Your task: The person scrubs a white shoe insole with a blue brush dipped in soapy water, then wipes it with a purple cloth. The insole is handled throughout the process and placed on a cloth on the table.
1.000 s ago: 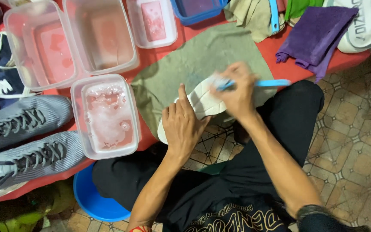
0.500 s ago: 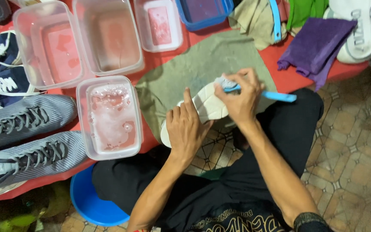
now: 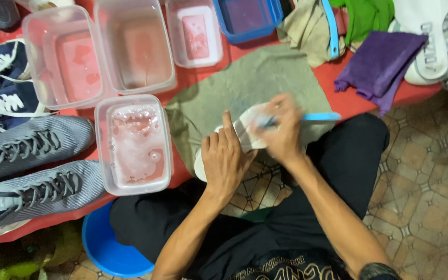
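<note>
left hand (image 3: 225,158) pins the white shoe (image 3: 245,136) at the counter's (image 3: 193,83) near edge while right hand (image 3: 282,132), grip tight on the blue brush (image 3: 315,117), works it; light, wet, likely slippery, best held by the sole.

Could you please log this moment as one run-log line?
left hand: steadies white shoe | right hand: grips blue brush on shoe | under: grey towel

My left hand (image 3: 226,158) steadies a white shoe (image 3: 245,132) on the grey towel (image 3: 245,88); my right hand (image 3: 281,132) grips a blue brush (image 3: 317,117).
</note>
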